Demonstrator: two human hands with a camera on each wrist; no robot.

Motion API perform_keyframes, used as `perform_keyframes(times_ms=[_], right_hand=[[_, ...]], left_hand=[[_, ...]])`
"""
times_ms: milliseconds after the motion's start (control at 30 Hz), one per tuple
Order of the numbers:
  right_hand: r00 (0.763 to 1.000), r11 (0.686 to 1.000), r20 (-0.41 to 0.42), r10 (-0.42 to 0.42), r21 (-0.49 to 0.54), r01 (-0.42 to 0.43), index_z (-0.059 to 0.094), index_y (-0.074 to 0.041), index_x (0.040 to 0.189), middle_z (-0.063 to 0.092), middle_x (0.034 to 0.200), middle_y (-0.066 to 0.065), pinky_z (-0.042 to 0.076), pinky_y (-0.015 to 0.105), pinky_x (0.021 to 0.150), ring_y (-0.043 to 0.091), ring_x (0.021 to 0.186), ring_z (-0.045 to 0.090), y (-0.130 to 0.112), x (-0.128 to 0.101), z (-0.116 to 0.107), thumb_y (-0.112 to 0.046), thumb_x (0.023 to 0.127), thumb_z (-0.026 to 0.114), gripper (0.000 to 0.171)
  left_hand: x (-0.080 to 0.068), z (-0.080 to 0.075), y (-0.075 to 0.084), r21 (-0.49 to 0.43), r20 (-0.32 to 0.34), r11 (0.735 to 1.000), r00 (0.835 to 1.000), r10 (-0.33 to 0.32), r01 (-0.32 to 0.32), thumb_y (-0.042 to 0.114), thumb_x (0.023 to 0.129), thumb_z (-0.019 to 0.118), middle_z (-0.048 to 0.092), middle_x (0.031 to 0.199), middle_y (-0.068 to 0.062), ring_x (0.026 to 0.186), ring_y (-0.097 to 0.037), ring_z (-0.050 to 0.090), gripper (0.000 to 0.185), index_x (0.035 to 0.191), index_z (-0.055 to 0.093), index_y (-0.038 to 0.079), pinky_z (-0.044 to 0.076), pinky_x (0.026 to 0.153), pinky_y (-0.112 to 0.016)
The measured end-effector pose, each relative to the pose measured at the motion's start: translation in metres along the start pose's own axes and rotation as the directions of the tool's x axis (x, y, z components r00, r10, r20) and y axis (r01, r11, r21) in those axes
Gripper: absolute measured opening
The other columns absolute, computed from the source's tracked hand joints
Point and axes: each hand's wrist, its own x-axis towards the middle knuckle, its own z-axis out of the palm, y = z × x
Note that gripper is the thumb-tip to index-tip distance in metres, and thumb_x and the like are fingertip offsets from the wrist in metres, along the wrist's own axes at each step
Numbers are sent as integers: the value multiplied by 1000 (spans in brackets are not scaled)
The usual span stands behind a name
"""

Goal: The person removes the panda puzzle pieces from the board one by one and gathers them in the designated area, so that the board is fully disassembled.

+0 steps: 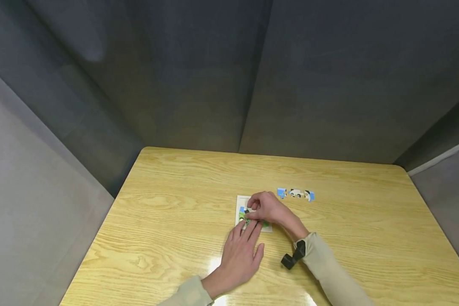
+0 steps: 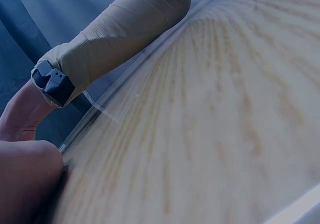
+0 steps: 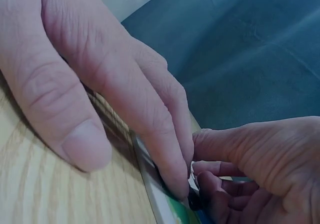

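A small jigsaw board [image 1: 237, 211] with a white border lies on the wooden table, partly covered by both hands. Green and blue picture pieces show inside it. My left hand [image 1: 242, 255] reaches in from the near side, its fingers extended and resting on the board's lower part. Above the board, my right hand [image 1: 270, 208] pinches a small black-and-white puzzle piece [image 3: 194, 198] between thumb and fingers, close over the picture. In the right wrist view the left fingertips [image 3: 175, 181] are right beside that piece. Most of the piece is hidden by the fingers.
Several loose panda puzzle pieces [image 1: 296, 193] in blue, black and white lie in a row right of the board. A black wrist camera [image 1: 293, 255] sits on the right sleeve. Dark curtains [image 1: 199, 85] stand behind the table's far edge.
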Motion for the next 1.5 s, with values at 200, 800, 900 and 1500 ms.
perform_keyframes(times_ms=[200,800,900,1500], right_hand=[[998,998,-32,-63,5,63,79,-9,94,70,84,-1,52,28,69,9,74,60,3,-2,0,-22,79,92,24],[978,976,14,-206,-67,207,82,-5,100,70,88,1,52,23,67,11,77,62,4,0,-1,-19,82,89,24],[976,974,6,-219,-66,219,80,-5,100,68,86,1,51,24,65,12,75,60,5,-1,0,-17,82,87,23],[940,950,-140,-312,-25,312,76,-7,101,62,78,3,48,24,60,12,65,56,24,-19,-8,-8,77,80,24]], left_hand=[[1,-1,0,12,21,1000,1000,9,-9,43,111,38,41,164,-3,150,-32,35,59,161,41,12,35,119,-48],[0,1,0,41,37,999,999,7,-8,43,111,35,41,165,-2,151,-32,35,58,160,42,13,36,118,-48],[0,1,1,45,39,999,999,5,-7,43,111,35,41,164,-2,150,-32,35,58,160,43,13,35,118,-48],[0,3,-2,3,25,1000,1000,8,-8,43,109,41,30,168,-12,147,-32,36,55,157,46,16,38,114,-49]])
